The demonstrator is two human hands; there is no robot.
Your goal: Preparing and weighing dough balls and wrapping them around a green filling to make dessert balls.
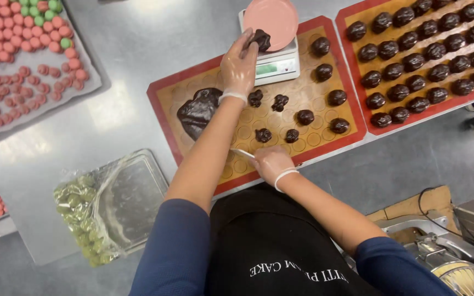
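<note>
My left hand (pixel 239 67), in a clear glove, holds a lump of dark chocolate dough (pixel 260 39) over the pink plate (pixel 272 19) on a white kitchen scale (pixel 278 66). My right hand (pixel 270 163), also gloved, rests on the near edge of a tan baking mat with a red border (pixel 168 115) and grips a small knife (pixel 242 153). A big dark dough mass (pixel 198 111) lies on the mat's left part. Several rough cut pieces (pixel 279 102) and rounded balls (pixel 336 97) lie to its right.
A second red-edged mat (pixel 352 13) at the right carries rows of dark dough balls (pixel 423 55). Trays of pink and green round shells (pixel 23 49) fill the left. A metal tray wrapped in plastic with green pieces (pixel 80 219) sits near left; a machine (pixel 451 246) near right.
</note>
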